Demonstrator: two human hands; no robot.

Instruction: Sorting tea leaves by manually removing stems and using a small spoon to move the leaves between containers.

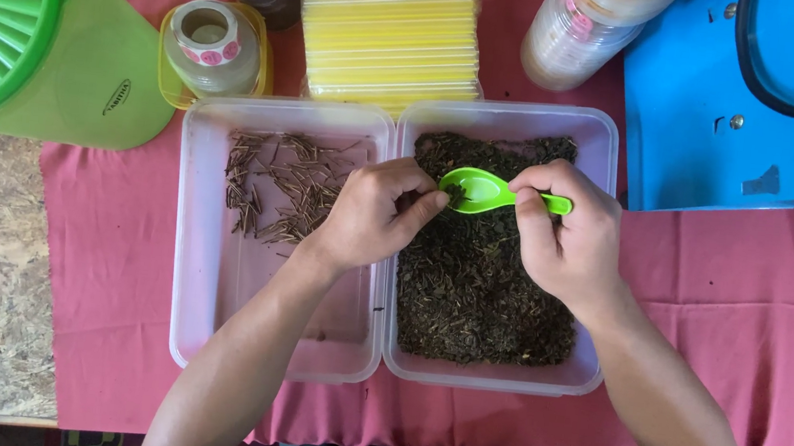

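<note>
Fingers (536, 190) pinch green spoon (479, 190) below yellow packet (392, 41).

A clear-wrapped pack of yellow straws (392, 38) lay beyond the tubs; a roll of round pink labels (208, 39) stood left of it.

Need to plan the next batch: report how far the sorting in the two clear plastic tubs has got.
Done: a thin scatter of brown twig-like stems lies in the left clear plastic tub. In hand: the right hand holds a green plastic spoon with a little dark material, and the left hand picks at its bowl. Left: the right clear plastic tub remains thickly covered with dark dried leaves.
</note>
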